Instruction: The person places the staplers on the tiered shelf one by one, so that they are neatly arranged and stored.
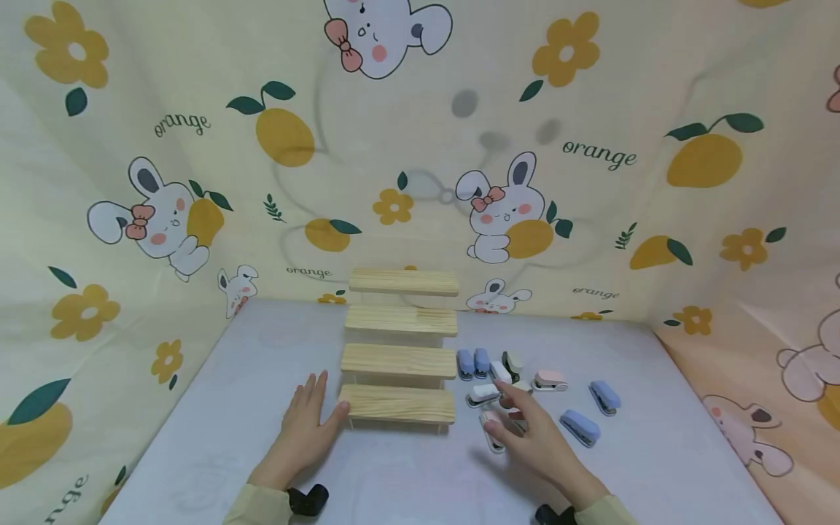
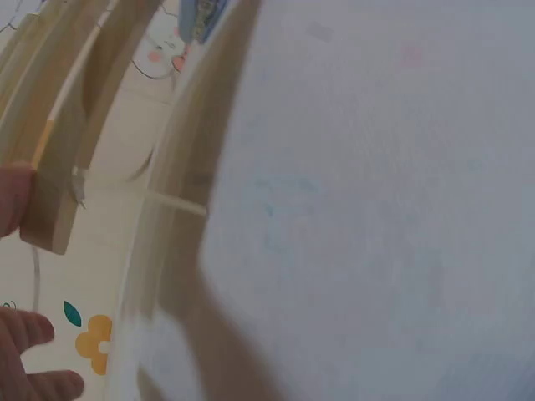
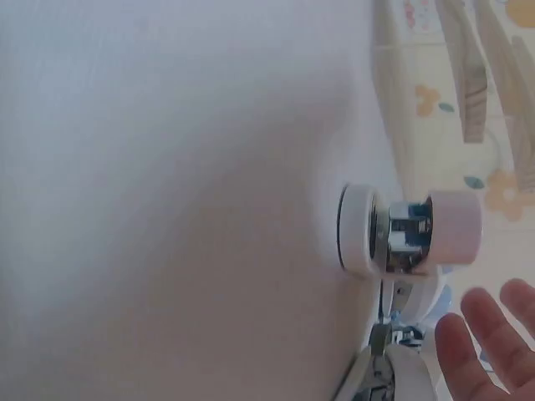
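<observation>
My left hand (image 1: pixel 305 426) lies beside a four-tier wooden step rack (image 1: pixel 400 403), fingers extended, its thumb at the left end of the lowest board. In the left wrist view the thumb (image 2: pixel 12 199) meets the end of a board (image 2: pixel 52 213). My right hand (image 1: pixel 541 445) hovers over a cluster of mini staplers, fingers loosely bent with nothing held. Closest to its thumb is a pink-topped stapler (image 1: pixel 491 430), seen end-on as a pink stapler (image 3: pixel 456 227) in the right wrist view. A white stapler (image 1: pixel 483 394) lies near the fingertips; the hand partly hides others.
Two blue staplers (image 1: pixel 465 364) stand by the rack's right side. Farther right lie a pink stapler (image 1: pixel 550 380), a blue stapler (image 1: pixel 604 397) and another blue stapler (image 1: pixel 580 427). A patterned curtain (image 1: pixel 420 146) encloses the white table (image 1: pixel 262 350) at the back and sides.
</observation>
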The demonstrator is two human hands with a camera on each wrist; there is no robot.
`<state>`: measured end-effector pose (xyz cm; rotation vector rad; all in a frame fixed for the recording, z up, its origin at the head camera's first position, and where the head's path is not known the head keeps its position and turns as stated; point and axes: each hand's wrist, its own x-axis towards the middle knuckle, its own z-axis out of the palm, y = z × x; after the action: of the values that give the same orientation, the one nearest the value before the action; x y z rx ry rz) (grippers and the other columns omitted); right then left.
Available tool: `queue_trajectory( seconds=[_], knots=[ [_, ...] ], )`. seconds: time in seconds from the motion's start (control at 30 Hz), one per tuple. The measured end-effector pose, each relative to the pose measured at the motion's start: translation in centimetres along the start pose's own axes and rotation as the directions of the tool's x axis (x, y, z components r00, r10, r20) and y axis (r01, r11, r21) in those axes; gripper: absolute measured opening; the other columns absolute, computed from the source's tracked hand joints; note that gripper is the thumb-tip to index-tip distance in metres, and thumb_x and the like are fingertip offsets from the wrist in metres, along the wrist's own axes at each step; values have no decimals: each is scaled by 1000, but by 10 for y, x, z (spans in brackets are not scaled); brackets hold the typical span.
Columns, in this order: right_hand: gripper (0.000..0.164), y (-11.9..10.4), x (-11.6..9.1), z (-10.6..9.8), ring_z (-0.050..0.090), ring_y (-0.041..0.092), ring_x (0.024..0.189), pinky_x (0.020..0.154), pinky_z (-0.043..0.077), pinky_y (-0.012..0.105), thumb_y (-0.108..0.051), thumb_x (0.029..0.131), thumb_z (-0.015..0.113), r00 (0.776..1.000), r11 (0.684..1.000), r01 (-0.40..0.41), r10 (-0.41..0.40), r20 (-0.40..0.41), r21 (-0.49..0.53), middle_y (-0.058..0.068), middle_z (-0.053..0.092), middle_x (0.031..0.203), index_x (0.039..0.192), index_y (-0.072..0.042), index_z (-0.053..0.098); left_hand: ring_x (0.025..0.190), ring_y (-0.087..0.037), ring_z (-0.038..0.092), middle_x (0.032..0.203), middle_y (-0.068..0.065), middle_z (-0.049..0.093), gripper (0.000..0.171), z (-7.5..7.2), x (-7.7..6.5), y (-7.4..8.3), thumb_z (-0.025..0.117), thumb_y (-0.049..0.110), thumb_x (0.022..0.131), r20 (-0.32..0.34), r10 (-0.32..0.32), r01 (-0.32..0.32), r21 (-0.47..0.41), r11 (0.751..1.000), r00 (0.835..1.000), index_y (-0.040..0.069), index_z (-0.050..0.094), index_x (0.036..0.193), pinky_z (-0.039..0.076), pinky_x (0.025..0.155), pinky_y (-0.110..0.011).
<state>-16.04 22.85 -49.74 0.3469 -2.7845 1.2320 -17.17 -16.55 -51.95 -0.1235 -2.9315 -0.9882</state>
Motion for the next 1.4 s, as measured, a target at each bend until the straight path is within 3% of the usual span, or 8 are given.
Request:
queue_trajectory(
  seconds=[0.17,0.33,0.47,0.7,0.8,0.93,1.27,1.4],
  knots=[
    [67,-1,-3,4,57,21,112,92,51,43,-38,85,74,1000,999,-16,15,22,44,2,54,135,143,-20,46,140,-46,20,154,-26,21,82,2,0,2,46,57,96,67,-66,77,-186,979,996,5,17,154,18,112,-61],
    [66,-1,-6,7,57,20,111,94,50,45,-38,85,74,997,996,-70,67,42,59,3,55,132,142,-21,48,135,-36,37,151,-21,33,71,7,4,2,56,42,97,81,-42,73,-432,899,996,5,27,151,34,109,-47],
    [64,-1,-7,9,59,21,106,91,51,43,-40,85,74,995,995,-87,85,42,58,7,56,130,141,-23,49,129,-30,46,145,-19,44,57,12,7,2,59,25,98,112,-46,104,-600,793,993,7,37,147,41,105,-37],
    [67,-2,-9,14,60,21,100,80,53,35,-44,83,75,992,992,-107,102,73,61,12,52,132,140,-20,49,131,-35,42,149,-24,35,53,18,8,4,55,17,100,207,-60,207,-829,519,977,8,35,147,42,104,-42],
    [67,-1,-10,17,56,23,109,85,51,40,-44,83,74,996,997,-72,71,57,12,9,51,135,140,-18,49,132,-34,41,150,-23,33,54,21,9,2,55,17,99,225,-54,224,-860,458,973,9,34,148,42,104,-41],
    [70,1,-13,20,51,24,117,92,48,45,-42,84,75,997,998,-53,55,61,-37,7,51,135,142,-14,47,132,-33,41,152,-22,31,56,25,11,-4,56,19,99,259,-50,256,-870,423,965,9,32,149,42,103,-40],
    [68,3,-9,23,51,24,116,96,48,45,-38,87,72,981,988,-153,148,126,29,10,50,135,142,-8,44,132,-34,41,151,-22,33,61,19,14,-12,56,26,99,275,-33,260,-855,448,961,9,30,151,44,102,-40],
    [67,6,-9,24,47,30,125,105,41,50,-35,86,73,970,977,-203,192,149,60,13,50,137,142,-10,46,133,-31,40,152,-21,30,63,19,12,-13,58,27,98,284,-16,263,-863,431,959,9,28,152,44,102,-37]
  ],
)
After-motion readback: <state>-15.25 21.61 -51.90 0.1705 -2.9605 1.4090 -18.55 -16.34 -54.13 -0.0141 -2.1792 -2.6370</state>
